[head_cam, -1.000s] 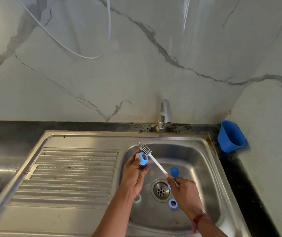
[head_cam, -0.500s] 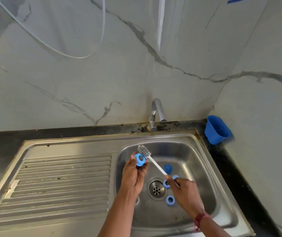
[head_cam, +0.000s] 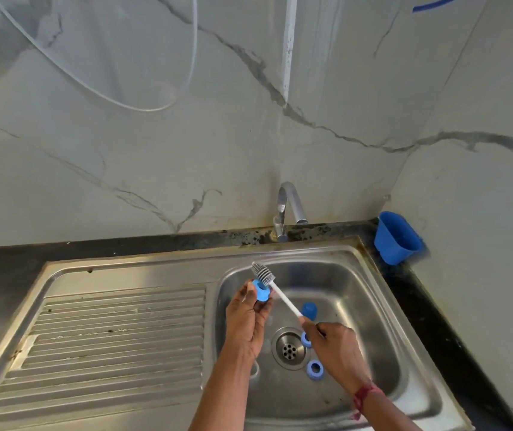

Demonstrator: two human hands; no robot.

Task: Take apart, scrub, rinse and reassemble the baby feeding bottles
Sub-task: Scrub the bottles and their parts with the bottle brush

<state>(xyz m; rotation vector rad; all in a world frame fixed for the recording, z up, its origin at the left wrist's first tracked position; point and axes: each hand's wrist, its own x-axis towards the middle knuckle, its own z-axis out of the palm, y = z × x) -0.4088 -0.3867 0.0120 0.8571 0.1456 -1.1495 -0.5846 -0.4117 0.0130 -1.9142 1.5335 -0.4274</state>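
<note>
Down over the left part of the steel sink basin [head_cam: 358, 293], the left hand [head_cam: 246, 318] pinched a blue collar ring [head_cam: 262, 290] between thumb and fingertips, its hole turned toward the camera. The right hand [head_cam: 336, 349] gripped the lower end of a bottle brush [head_cam: 278, 291], fingers curled round the white handle. The brush slanted up and left, its grey bristled head just beyond the ring and the handle passing close by the ring's right edge; whether the bristles touched the ring could not be told. On the basin floor a blue cap [head_cam: 308, 310] lay behind the right hand. A second blue ring [head_cam: 315, 367] sat just right of the drain [head_cam: 288, 348], and a third ring [head_cam: 305, 339] showed partly from under the right hand's fingers. A red thread [head_cam: 362, 396] circled the right wrist. The ribbed drainboard [head_cam: 118, 331] lay to the left, a chrome tap [head_cam: 289, 206] stood behind the basin, and a blue tub [head_cam: 396, 237] sat in the far right corner against the marble wall [head_cam: 124, 166].
</note>
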